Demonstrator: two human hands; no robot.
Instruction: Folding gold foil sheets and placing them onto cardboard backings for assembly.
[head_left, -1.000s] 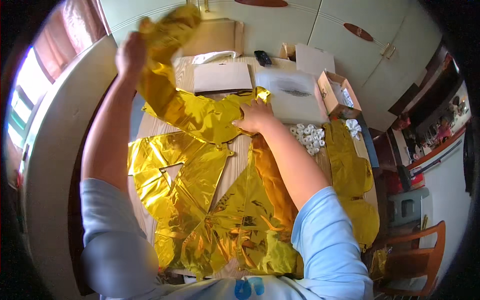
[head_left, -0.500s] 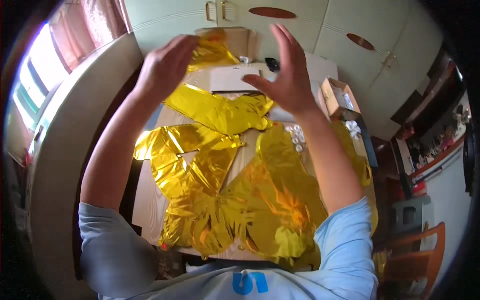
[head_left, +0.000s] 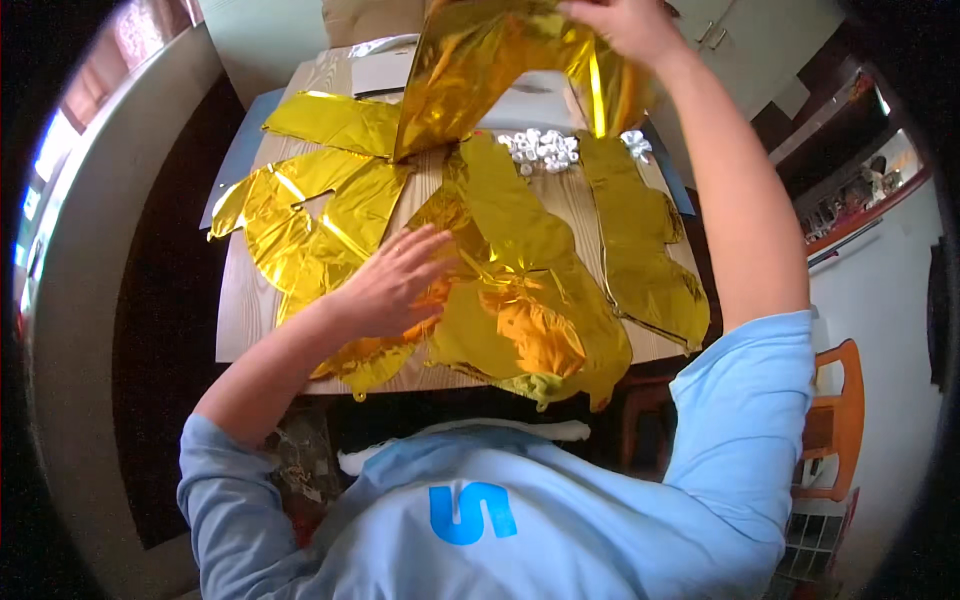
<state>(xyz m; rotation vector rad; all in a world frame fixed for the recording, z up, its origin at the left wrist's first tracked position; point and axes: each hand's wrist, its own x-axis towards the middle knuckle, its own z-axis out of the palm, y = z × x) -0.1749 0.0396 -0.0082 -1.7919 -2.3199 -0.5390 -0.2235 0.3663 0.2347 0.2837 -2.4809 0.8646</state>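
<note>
My right hand (head_left: 632, 28) is raised over the far side of the table, its fingers pinched on the edge of a flat gold foil balloon (head_left: 450, 85). That sheet hangs down in a bend, its lower corner near the other foil. Closer to me, my left hand (head_left: 392, 285) hovers low with fingers apart and nothing in it. Beneath and beside it lie more flat gold foil balloons: a creased one (head_left: 285, 225) at left, a broad one (head_left: 540, 270) in the middle with orange reflections, and a long one (head_left: 640, 240) at right.
Several small white coils (head_left: 540, 150) lie beyond the middle foil, and a white bunch (head_left: 635, 145) sits at the far right. The wooden table (head_left: 250, 310) has a white box (head_left: 380, 75) on its far side. A wooden chair (head_left: 840, 420) stands at right.
My left hand has come down from the far side towards me. My right hand, open before, now grips a foil balloon and lifts it. The view has shifted.
</note>
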